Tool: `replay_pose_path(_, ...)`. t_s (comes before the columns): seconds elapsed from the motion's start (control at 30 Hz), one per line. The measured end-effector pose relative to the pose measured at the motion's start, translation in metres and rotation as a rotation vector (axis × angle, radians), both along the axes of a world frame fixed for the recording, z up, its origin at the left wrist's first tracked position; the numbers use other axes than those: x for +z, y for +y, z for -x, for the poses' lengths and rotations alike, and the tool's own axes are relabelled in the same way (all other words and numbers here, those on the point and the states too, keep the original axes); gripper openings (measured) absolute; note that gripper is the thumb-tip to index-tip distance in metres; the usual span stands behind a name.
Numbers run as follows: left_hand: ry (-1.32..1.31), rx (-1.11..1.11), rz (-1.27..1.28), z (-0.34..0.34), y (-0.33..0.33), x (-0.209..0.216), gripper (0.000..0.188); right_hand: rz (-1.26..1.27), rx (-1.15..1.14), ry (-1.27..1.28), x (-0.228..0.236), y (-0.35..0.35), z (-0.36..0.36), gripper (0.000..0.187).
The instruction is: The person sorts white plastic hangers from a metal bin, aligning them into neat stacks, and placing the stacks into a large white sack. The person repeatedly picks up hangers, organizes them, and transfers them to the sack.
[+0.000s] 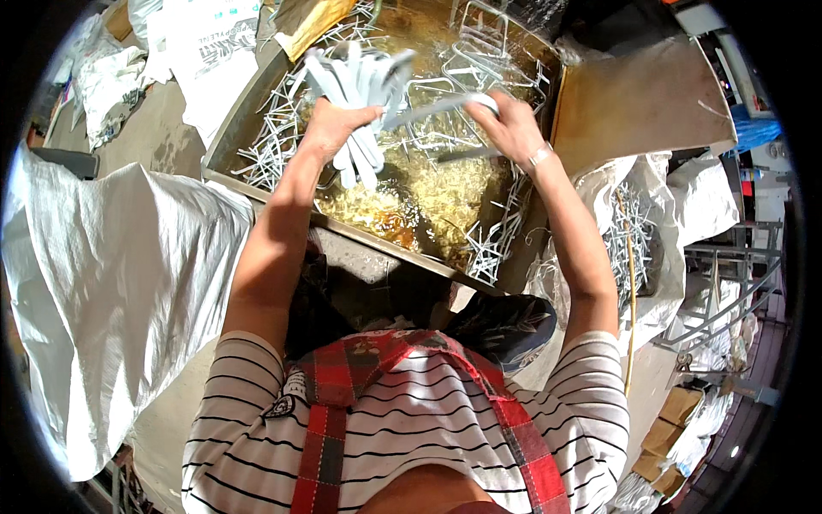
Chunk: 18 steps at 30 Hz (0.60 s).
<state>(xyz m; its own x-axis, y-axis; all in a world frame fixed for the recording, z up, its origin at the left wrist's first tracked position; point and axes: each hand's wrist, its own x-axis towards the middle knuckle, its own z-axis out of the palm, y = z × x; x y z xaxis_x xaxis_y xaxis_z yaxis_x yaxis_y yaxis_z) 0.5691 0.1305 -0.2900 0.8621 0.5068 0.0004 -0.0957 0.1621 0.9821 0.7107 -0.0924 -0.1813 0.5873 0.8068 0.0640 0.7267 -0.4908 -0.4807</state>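
Left hand (338, 127) closed round motion-blurred bundle of pale strips (355, 81) above metal tray (390, 249), right hand (514, 133) gripping single strip (437, 108), its far end lost in blur near the bundle.

A bundle of flat strips (360, 77) in the left hand (332, 128) is over the tray (385, 247). In the tray, thin sticks (265, 154) lie along the left and right sides, wire frames (484, 38) toward the far right. A draped sheet (120, 283) lies left, 1 open sack (672, 223) right.
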Motion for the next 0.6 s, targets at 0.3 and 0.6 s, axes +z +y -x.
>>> replay_pose_path(0.3,-0.009,-0.089,0.510,-0.002,0.003,0.013,0.019,-0.026,0.306,-0.053,0.004,0.047,0.017,0.087)
replay_pose_path(0.6,-0.156,0.335,0.678,-0.013,0.015,-0.006,0.013,0.656,0.314,0.419,-0.058,0.067,0.076,0.053)
